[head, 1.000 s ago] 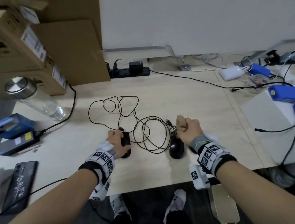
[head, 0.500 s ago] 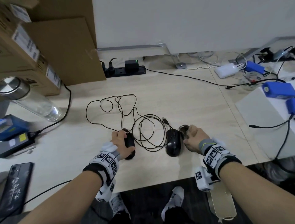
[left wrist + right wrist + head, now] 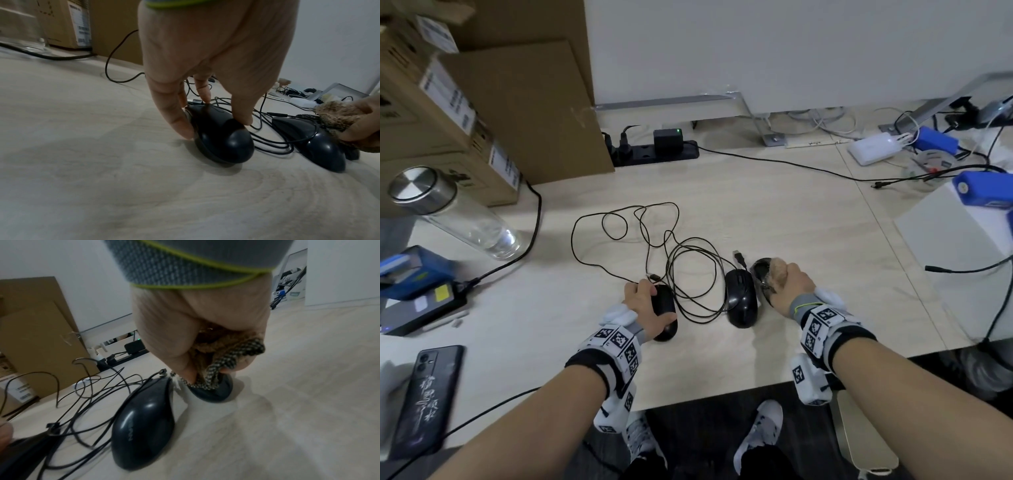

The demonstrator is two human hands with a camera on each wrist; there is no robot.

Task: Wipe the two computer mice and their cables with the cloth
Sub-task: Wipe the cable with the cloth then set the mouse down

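Left mouse: black, on the desk near its front edge; left hand holds it, thumb on one side and fingertips on the other, pinching the shell from above
Right mouse: black, lying free just beside the left one, a cable loop draped over its back
Cloth: brown, checked on one face, bunched inside the right hand, whose fingers are curled tight round it; it sits just to the right of the right mouse, on a small dark object I cannot identify
Cables: thin, black, in tangled loops behind and between the two mice
How they will handle: the mice look light, hard and glossy, so likely to skid under a wipe; best steadied by the sides, as the left hand does now
Cable handling: limp and snag-prone; better pinched in a fold of cloth and drawn through while the mouse is held down
Desk: pale wood
Around: power strip at the back, glass bottle and phone to the left
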